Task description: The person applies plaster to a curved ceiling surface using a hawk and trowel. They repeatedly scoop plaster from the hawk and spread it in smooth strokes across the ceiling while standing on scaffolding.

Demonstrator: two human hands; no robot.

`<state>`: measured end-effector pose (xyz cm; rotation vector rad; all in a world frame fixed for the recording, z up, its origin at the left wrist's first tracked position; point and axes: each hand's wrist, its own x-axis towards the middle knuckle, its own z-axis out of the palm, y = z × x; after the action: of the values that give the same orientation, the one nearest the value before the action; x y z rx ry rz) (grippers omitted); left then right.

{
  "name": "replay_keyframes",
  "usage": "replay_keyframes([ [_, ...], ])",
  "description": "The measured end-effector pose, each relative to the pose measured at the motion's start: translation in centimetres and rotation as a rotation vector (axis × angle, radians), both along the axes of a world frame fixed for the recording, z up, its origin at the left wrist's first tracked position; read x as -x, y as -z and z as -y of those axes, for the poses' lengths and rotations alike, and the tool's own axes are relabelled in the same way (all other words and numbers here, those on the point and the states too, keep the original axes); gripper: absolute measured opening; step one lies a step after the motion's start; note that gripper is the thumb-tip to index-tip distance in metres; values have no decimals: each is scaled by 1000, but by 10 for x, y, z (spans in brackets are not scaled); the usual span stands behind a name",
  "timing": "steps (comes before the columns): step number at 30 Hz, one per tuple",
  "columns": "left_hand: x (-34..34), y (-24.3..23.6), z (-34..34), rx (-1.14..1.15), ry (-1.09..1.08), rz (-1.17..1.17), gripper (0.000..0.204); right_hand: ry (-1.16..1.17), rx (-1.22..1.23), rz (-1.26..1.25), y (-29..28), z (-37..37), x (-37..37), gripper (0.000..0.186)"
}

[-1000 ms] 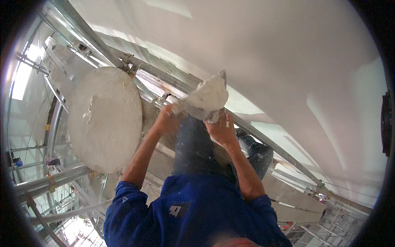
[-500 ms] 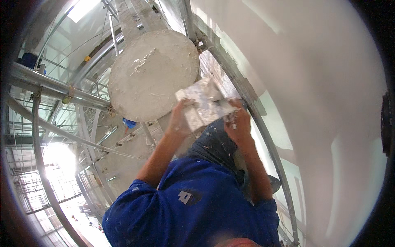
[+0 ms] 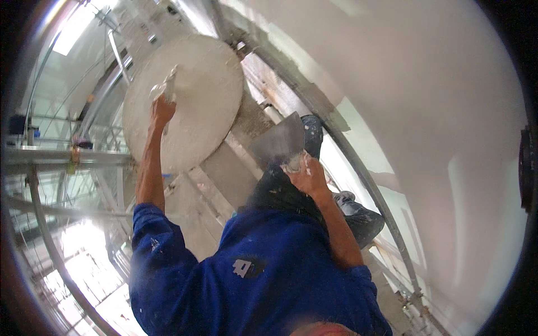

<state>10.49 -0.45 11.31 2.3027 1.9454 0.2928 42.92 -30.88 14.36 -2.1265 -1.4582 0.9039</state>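
Note:
My left hand (image 3: 162, 109) is over the large round mortar board (image 3: 207, 112), which is smeared with pale wet plaster. It is closed around a plaster-coated trowel (image 3: 171, 79), seen nearly edge-on and resting against or just above the plaster. Nearer to me, my right hand (image 3: 310, 178) grips a broad knife (image 3: 279, 140) with a wide grey blade that flares outward. That blade is held in front of my knee, apart from the board. White plaster clings to the fingers of my right hand, and its handle is mostly hidden.
A smooth, pale plastered wall (image 3: 448, 123) curves along the right, with a metal tube (image 3: 358, 162) running beside it. Scaffold pipes (image 3: 67, 158) cross on the left. Planks (image 3: 216, 187) lie beneath the board.
My hands have moved apart from holding the plaster-covered tools together. The left one has gone out over the board with the trowel; the right keeps the broad knife near my knee.

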Motion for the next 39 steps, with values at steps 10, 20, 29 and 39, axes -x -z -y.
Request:
replay_keyframes([
  [10, 7, -47, 77, 84, -129, 696, 41, -272, -415, 65, 97, -8, -26, 41],
  [20, -52, -120, 157, -104, 834, 348, 34, -253, -172, -145, -15, -116, 38, 30],
  [29, -26, -21, 139, 491, -426, 1232, 24, -78, -650, -129, 54, -107, 24, 29],
  [39, -55, -44, 159, 469, -538, 2016, 38, -485, -429, 384, 37, -105, 41, 26],
])
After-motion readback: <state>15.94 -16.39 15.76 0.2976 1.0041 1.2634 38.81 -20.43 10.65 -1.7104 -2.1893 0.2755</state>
